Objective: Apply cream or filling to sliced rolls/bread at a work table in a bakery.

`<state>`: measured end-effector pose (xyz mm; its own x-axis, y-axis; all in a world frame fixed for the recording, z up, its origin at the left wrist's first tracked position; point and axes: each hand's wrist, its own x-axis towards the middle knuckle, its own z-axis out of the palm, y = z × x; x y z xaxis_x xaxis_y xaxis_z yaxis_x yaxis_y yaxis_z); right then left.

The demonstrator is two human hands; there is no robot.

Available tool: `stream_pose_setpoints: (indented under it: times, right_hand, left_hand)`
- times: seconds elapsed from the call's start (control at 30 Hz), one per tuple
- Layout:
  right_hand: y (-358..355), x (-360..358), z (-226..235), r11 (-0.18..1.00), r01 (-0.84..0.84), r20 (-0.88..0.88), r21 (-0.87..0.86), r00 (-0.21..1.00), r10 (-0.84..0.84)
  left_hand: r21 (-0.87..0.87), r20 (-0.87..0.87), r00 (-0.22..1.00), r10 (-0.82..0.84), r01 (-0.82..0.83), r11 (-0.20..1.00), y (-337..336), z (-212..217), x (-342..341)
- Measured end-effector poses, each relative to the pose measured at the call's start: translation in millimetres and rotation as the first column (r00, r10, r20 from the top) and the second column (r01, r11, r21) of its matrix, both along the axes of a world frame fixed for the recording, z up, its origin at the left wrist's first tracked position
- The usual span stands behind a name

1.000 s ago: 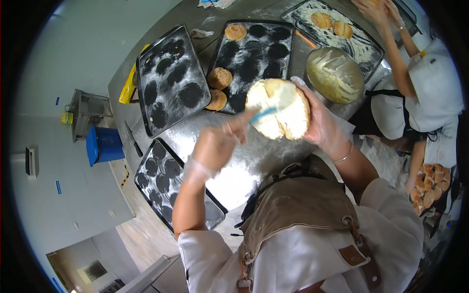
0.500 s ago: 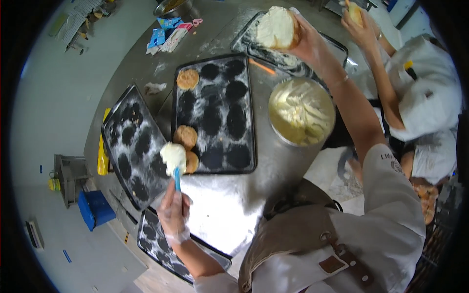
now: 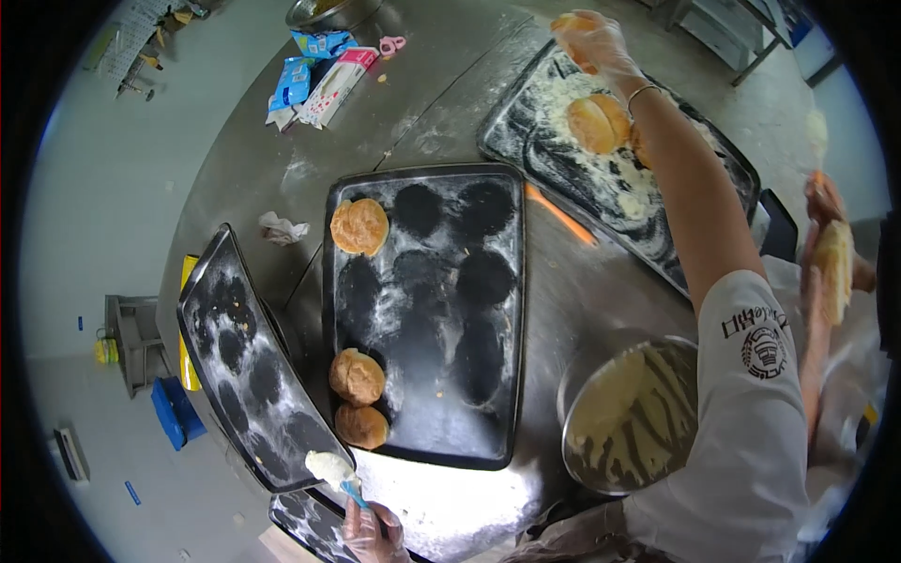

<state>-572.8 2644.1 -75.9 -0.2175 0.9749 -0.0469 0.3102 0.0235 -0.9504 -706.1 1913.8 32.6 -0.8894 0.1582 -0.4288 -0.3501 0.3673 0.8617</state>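
Gripping blue-handled, cream-laden spatula (image 3: 350, 489) in gloved left hand (image 3: 374, 535), lower left. With right hand (image 3: 601, 49) at floured black tray (image 3: 526, 127), upper right, cannot tell grip.

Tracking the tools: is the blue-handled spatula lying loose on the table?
No, the left hand holds the blue-handled spatula, with cream on its end.

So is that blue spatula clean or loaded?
Loaded: a thick lump of pale cream covers the end of the spatula, just beyond the left hand holding it.
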Motion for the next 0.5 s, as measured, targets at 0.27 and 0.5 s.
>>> stream_pose_setpoints:
  times: [0.27,0.5]
  right_hand:
    - [42,-13,-114,0.586,-0.677,0.732,0.445,0.652,0.197]
    - [31,-16,-100,0.386,-0.914,0.991,0.124,0.133,-0.004]
  left_hand:
    - [-0.045,0.048,0.998,-0.044,0.046,0.998,31,-15,-21]
    - [0.019,0.117,0.978,-0.173,0.172,0.985,-6,-16,-28]
